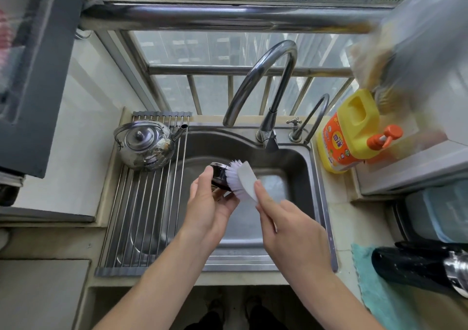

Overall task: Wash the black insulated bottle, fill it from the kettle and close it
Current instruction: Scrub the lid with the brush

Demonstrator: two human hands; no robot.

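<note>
the left hand [210, 208] curls round a small round black-and-steel piece, seemingly the bottle's cap [218, 174], with the thumb lying over its upper rim. the right hand [291, 231] is wrapped round the handle of a white brush [243, 180], index finger stretched along its back, and the bristles press against the cap's side. the 2 hands sit close together, nearly touching, above the middle of the steel sink [298, 157], with room between them and the basin's right and front walls. the spout of the tall curved faucet [268, 76] ends just behind and above the brush; a small tap [314, 117] stands beside it on the back rim. a roll-up rack [131, 223] of steel rods covers the sink's left part, its right edge near the left hand, and the shiny steel kettle [145, 145] stands upright at the rack's far end, lid on, spout pointing right. right of the sink, on the table [339, 203], a yellow detergent jug [349, 132] with an orange pump stands near the back corner. nearer the front, well apart from the hands, the black bottle [410, 266] lies on its side on a teal cloth [374, 294]: glossy black body speckled with pale drops, base towards the sink, bare steel neck pointing to the view's right edge, which cuts off its mouth.
</note>
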